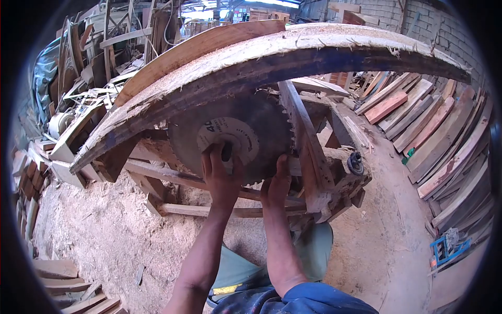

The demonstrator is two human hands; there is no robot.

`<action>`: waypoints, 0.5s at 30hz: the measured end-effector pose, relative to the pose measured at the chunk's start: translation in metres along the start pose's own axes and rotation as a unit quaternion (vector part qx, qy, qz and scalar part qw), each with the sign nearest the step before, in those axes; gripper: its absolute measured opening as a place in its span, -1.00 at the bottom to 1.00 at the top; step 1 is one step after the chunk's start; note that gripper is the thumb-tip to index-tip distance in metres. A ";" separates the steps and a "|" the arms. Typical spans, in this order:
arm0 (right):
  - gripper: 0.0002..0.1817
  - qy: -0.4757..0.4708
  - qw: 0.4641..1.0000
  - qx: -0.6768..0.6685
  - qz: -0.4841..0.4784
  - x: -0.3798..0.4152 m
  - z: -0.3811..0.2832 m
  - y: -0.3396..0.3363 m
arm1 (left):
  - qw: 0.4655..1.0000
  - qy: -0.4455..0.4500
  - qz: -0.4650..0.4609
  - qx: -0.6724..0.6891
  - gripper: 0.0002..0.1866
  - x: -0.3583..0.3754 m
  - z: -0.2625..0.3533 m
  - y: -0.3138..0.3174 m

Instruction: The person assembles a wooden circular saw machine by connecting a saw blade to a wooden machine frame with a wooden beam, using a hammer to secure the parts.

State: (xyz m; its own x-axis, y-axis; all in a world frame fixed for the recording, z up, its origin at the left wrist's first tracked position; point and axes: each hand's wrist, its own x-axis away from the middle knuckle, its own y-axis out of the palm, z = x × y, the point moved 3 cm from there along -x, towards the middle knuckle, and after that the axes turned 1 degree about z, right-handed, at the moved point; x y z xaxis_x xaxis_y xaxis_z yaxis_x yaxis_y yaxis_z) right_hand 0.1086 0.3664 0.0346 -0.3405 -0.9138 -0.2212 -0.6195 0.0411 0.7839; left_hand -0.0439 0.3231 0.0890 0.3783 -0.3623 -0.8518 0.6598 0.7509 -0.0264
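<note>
A large round saw blade (266, 128) with a toothed rim and a pale printed label stands upright below a tilted wooden tabletop (251, 60). At the blade's centre, the fingers and thumb of my left hand (222, 175) close around a dark hub (226, 150). What they pinch there is partly hidden by the fingers. My right hand (276, 186) grips the blade's lower right edge, thumb raised against its face and the other fingers mostly out of sight. Beside the right hand runs an upright wooden beam (308, 146) of the saw's frame.
Lower wooden rails (230, 212) of the frame cross in front of my legs. Sawdust (115, 225) covers the floor. Planks (429, 125) lean in rows at the right, near a blue metal frame (449, 248). Scrap wood (89, 83) is heaped at the left.
</note>
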 end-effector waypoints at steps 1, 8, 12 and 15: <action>-0.44 0.000 1.000 0.000 0.004 0.001 -0.001 0.002 | 1.000 0.000 0.009 -0.014 -0.57 -0.001 -0.001 0.004; -0.44 -0.004 1.000 -0.015 -0.004 0.003 -0.004 0.004 | 0.998 -0.017 0.039 -0.045 -0.59 -0.001 -0.008 0.020; -0.48 -0.002 1.000 -0.025 0.015 0.000 -0.001 0.002 | 0.998 -0.034 0.046 -0.018 -0.60 -0.004 -0.005 0.019; -0.52 -0.011 1.000 -0.009 0.015 0.003 -0.007 0.006 | 0.999 -0.028 0.042 -0.002 -0.58 -0.006 -0.002 0.017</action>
State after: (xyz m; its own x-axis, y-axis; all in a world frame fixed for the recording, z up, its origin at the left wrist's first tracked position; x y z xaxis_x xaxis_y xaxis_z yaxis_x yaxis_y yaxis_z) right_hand 0.1086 0.3609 0.0424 -0.3747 -0.9030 -0.2103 -0.5967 0.0613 0.8001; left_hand -0.0365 0.3393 0.0925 0.4677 -0.3280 -0.8207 0.6221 0.7818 0.0421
